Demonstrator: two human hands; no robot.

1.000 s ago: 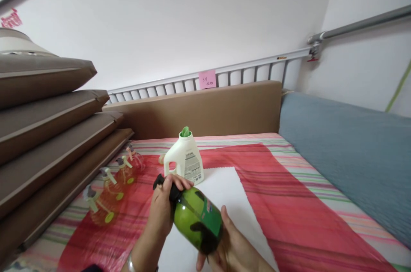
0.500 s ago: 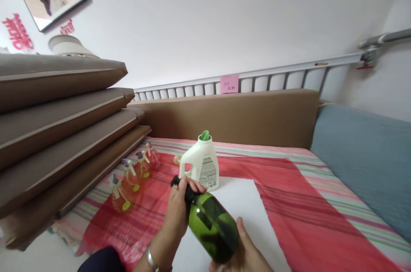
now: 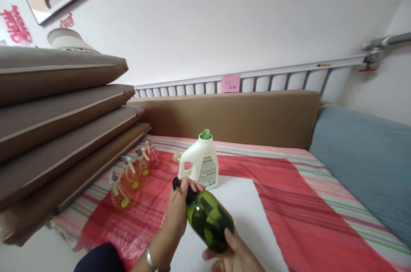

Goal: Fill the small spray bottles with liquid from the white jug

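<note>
A dark green bottle with a black spray top lies tilted between my hands above a white sheet. My left hand is wrapped round the black top at the bottle's neck. My right hand cups the bottle's base from below, thumb up against its side. Just behind the bottle stands a white jug with a handle, a label and a green cap.
Several small orange spray bottles stand in a row at the left on a red cloth over a striped cover. Stacked brown cushions rise at the left. A brown headboard and a grey-blue cushion bound the back and right.
The view swung left and up a little, showing more of the cushions and the wall picture. The green bottle has turned in my hands; the label no longer faces me. Both grips stay.
</note>
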